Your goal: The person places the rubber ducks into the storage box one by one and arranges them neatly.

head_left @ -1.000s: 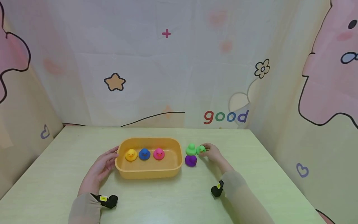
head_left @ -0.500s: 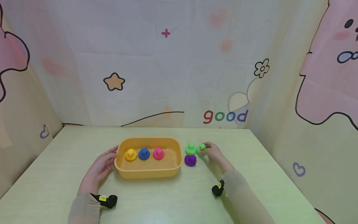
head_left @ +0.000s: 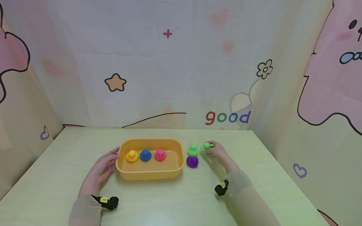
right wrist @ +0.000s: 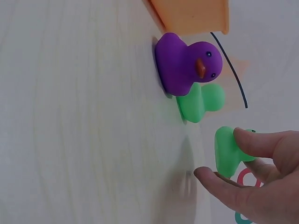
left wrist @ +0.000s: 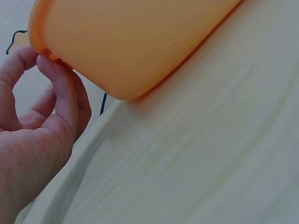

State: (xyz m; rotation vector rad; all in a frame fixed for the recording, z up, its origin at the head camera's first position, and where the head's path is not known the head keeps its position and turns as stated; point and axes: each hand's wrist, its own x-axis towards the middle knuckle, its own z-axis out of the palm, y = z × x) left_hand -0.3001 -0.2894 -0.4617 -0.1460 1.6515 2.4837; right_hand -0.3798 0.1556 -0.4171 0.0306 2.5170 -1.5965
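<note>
R hand [head_left: 217, 152] pinches green duck [right wrist: 226, 151] betw. thumb & fingers, held above table [head_left: 164, 201], near 2nd green duck [head_left: 193, 151] but apart. Latter sits upright on far side of purple duck [head_left: 192, 162]; contact betw. these two: cannot tell. Both on table, just off R end of orange tub [head_left: 150, 176]. L hand [head_left: 102, 168]: fingers bent, pinching tub rim at L end. In tub, L to R: yellow duck [head_left: 132, 156], blue duck [head_left: 145, 155], pink duck [head_left: 160, 155], upright in a row, facing head cam. Backdrop [head_left: 147, 72] behind table bears multicol. lettering [head_left: 233, 118] "good"
</note>
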